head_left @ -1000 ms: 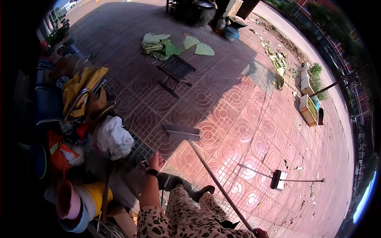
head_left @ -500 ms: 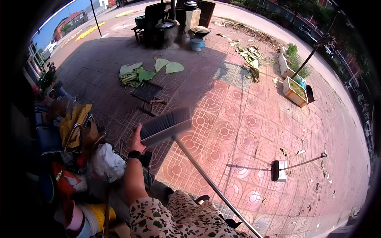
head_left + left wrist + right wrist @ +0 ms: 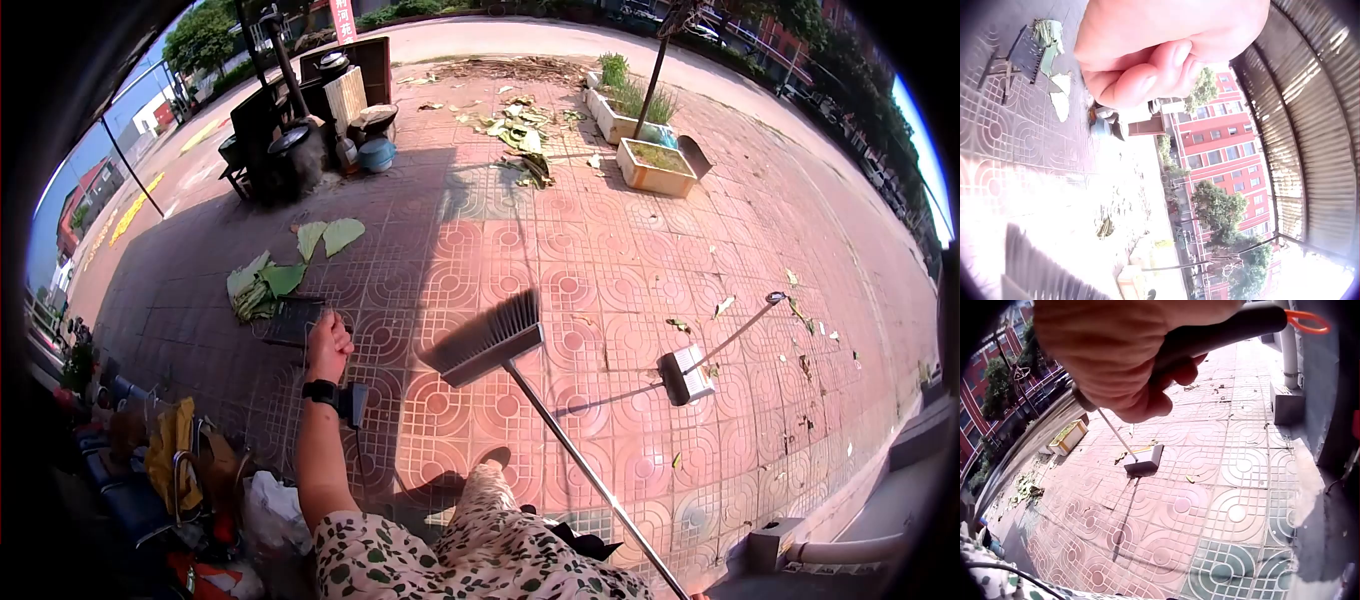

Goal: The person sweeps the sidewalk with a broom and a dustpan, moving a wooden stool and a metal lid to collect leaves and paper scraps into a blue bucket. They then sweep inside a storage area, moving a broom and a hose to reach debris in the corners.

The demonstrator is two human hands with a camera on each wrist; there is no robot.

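Note:
My right hand [image 3: 1116,362] grips the black end of a broom handle [image 3: 1229,331], which has an orange loop. In the head view the metal pole runs up from the lower right to the grey broom head [image 3: 490,345], whose dark bristles point away from me. My left hand [image 3: 330,343] reaches forward, a dark band and small device at its wrist. Its fingers [image 3: 1132,84] are loosely curled and hold nothing. In the head view it overlaps a low dark stool [image 3: 290,322], left of the broom head. A long-handled dustpan [image 3: 686,376] stands on the tiles to the right.
Large green leaves [image 3: 262,288] lie beyond the stool, and more wilted leaves [image 3: 520,130] further off. White planters [image 3: 655,168] stand at the far right, a stove with pots [image 3: 290,140] at the far left. Bags and clutter [image 3: 180,460] crowd the lower left. Leaf scraps dot the right.
My view has swung to the right. The broom head, blurred earlier, has moved right from beside my left hand, which has risen forward with its fingers curling. The dustpan has stayed on the tiles.

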